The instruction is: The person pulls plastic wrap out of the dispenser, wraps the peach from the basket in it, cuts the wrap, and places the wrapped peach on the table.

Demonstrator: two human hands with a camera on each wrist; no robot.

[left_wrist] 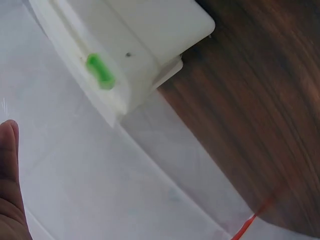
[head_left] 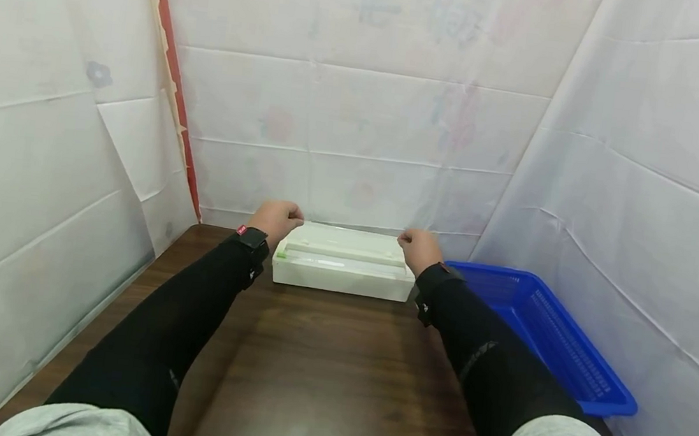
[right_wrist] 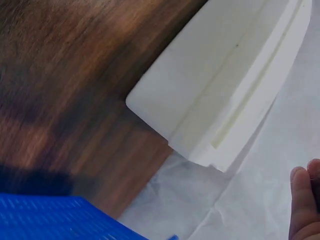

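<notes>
A white cling film dispenser (head_left: 343, 280) lies lengthwise near the back of the table, with a green slide cutter (left_wrist: 101, 71) at its left end. Its long lid is down, and a pale strip runs along the front of the top. Above the far left corner, my left hand (head_left: 278, 219) pinches with thumb and fingertips. Level with it at the far right corner, my right hand (head_left: 420, 248) pinches the same way. Faint shiny streaks of clear film (left_wrist: 5, 107) show beside the left thumb; most of the film is too transparent to make out.
A blue plastic basket (head_left: 577, 345) stands to the right, beside my right forearm. White sheeting (head_left: 346, 119) hangs behind the brown wooden table (head_left: 334, 378) and along both sides. A red strip (head_left: 173, 82) runs down the back left corner.
</notes>
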